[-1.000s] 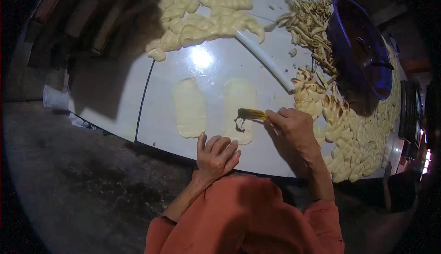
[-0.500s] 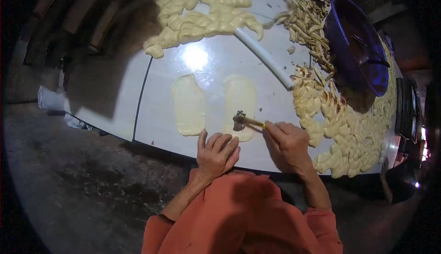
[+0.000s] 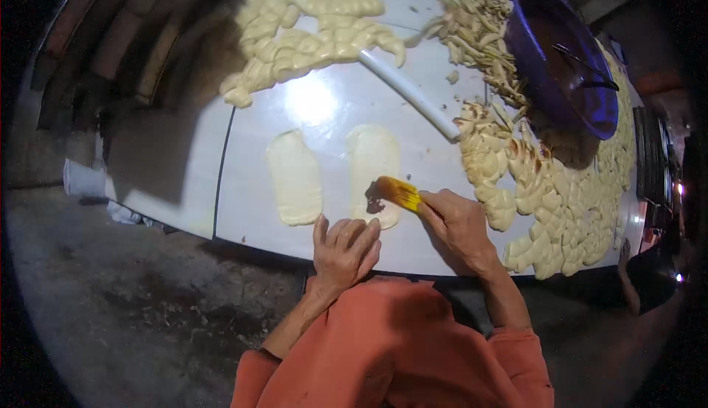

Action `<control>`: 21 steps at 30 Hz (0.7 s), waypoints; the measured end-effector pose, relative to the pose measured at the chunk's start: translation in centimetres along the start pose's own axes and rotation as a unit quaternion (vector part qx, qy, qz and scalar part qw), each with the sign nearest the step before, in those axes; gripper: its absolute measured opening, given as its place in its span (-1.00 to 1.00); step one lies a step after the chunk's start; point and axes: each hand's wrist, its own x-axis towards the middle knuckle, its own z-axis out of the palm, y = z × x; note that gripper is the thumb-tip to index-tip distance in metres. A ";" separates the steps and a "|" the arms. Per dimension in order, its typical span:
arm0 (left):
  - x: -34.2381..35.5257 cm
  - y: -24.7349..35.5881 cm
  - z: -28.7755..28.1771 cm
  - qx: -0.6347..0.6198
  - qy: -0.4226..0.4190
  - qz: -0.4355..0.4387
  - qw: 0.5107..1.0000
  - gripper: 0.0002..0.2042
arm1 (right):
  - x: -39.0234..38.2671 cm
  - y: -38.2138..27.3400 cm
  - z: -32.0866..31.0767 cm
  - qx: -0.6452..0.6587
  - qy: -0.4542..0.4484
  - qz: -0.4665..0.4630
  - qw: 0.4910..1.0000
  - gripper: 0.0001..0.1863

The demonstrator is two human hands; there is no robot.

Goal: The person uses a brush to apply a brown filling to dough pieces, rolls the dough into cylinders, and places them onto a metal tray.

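Note:
Two flat oblong dough sheets lie side by side near the table's front edge: the left sheet point(image 3: 295, 183) is plain, while the right sheet point(image 3: 375, 153) carries a smear of dark brown filling point(image 3: 375, 200) on its near half. My right hand point(image 3: 459, 225) grips a yellow scraper point(image 3: 403, 192), its brown-coated end touching the filling. With fingers stretched out, my left hand point(image 3: 344, 249) rests at the table edge, fingertips close to the near ends of both sheets and holding nothing.
Beyond the sheets lies a white rolling rod point(image 3: 409, 94). Dough lumps point(image 3: 313, 50) cover the far left; flattened dough pieces point(image 3: 549, 201) spread at right beside a heap of thin strips point(image 3: 479, 35). A purple basin point(image 3: 520, 61) holds brown contents and a dark-handled utensil. Another person's arm point(image 3: 629, 286) shows far right.
The scraper has turned so its broad yellow face shows, and the brown smear has shifted slightly across the right sheet. My left hand stays nearly in place; the whole view has tilted a little.

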 end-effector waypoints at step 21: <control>2.6 2.0 -0.6 0.065 0.017 0.139 0.988 -0.79 | 10.4 27.6 -24.2 -0.270 0.044 0.185 0.944 -0.73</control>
